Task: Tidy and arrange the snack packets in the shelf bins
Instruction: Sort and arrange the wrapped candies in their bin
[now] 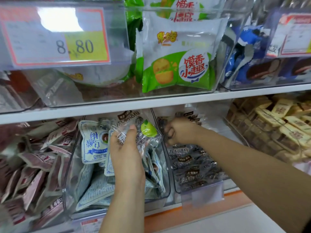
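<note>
Our left hand [125, 145] pinches a stray plum packet [139, 130] just above the blue-white packets [94, 142]. To its right, our right hand [179, 131] curls inside the plum bin [170, 165]; we cannot tell whether it holds anything. We should carry the stray rightward and lay it flat.

Snack aisle of a shop: white shelves [151, 102] carry rows of clear plastic bins [117, 27] heaped with wrapped snack packets [176, 64], and a printed price label [55, 36] reading 8.80 fronts one upper bin.
</note>
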`<state>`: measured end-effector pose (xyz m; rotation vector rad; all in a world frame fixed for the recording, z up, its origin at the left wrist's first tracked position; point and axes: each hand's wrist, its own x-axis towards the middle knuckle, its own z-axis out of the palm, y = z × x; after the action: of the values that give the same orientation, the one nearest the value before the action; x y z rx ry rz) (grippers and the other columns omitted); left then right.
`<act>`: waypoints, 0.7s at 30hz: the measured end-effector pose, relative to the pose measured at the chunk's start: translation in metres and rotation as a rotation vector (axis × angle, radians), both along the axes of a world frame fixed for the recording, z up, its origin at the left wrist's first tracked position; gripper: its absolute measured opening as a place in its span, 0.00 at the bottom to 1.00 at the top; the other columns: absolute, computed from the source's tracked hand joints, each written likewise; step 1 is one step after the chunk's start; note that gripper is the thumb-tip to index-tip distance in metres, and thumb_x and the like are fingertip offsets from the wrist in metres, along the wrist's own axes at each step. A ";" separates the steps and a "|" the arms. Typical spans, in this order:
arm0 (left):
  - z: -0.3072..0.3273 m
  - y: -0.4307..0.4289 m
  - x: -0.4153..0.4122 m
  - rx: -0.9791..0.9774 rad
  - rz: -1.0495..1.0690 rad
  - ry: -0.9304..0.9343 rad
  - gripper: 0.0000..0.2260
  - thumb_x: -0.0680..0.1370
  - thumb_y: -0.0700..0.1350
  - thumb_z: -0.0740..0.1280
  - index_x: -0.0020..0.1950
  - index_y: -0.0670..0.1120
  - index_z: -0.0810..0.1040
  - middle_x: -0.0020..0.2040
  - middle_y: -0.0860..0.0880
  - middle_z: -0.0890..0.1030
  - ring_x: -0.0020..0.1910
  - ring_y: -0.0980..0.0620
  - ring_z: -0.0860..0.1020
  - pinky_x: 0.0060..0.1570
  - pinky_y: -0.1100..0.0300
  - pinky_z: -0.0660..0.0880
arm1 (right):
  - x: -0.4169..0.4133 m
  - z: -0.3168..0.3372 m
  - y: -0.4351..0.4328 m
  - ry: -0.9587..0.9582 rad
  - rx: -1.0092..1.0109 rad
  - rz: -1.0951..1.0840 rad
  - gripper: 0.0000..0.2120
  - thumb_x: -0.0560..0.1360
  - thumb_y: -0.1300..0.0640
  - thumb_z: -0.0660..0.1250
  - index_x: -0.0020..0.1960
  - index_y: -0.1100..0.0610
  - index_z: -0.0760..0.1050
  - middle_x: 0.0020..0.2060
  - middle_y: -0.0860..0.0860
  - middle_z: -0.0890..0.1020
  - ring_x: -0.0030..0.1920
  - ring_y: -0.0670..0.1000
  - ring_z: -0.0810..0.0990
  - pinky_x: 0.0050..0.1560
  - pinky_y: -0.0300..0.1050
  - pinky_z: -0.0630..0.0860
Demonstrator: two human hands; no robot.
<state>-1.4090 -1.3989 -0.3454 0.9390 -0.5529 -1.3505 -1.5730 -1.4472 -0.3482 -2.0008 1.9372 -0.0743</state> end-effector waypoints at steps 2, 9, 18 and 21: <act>0.000 0.004 0.000 0.005 0.000 -0.028 0.05 0.78 0.43 0.67 0.51 0.51 0.76 0.55 0.51 0.82 0.57 0.53 0.79 0.48 0.55 0.78 | 0.006 -0.001 0.006 0.078 0.006 0.017 0.21 0.70 0.54 0.73 0.60 0.60 0.76 0.53 0.55 0.80 0.53 0.55 0.79 0.55 0.48 0.76; 0.003 0.012 0.007 0.051 0.015 -0.067 0.05 0.77 0.44 0.68 0.50 0.53 0.76 0.53 0.52 0.82 0.56 0.53 0.79 0.62 0.45 0.72 | 0.016 -0.007 0.004 0.154 -0.191 -0.061 0.13 0.75 0.63 0.61 0.32 0.57 0.67 0.31 0.53 0.72 0.39 0.55 0.75 0.43 0.44 0.73; 0.011 0.023 0.012 -0.010 -0.081 -0.097 0.10 0.80 0.41 0.62 0.59 0.52 0.74 0.50 0.63 0.75 0.48 0.65 0.75 0.56 0.54 0.76 | -0.001 0.026 0.097 -0.898 -0.746 -0.695 0.08 0.73 0.58 0.63 0.36 0.54 0.76 0.45 0.57 0.81 0.44 0.55 0.80 0.51 0.55 0.77; 0.008 0.040 0.012 -0.174 -0.153 -0.401 0.14 0.80 0.44 0.61 0.65 0.54 0.73 0.60 0.61 0.76 0.60 0.64 0.73 0.67 0.58 0.68 | 0.007 0.035 0.141 -1.125 -0.720 -0.705 0.15 0.76 0.59 0.63 0.32 0.49 0.79 0.59 0.42 0.77 0.59 0.44 0.75 0.64 0.51 0.69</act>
<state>-1.3966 -1.3592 -0.3371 1.0448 -1.0495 -1.2284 -1.5664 -1.3063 -0.3131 -0.9311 1.7133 -1.8081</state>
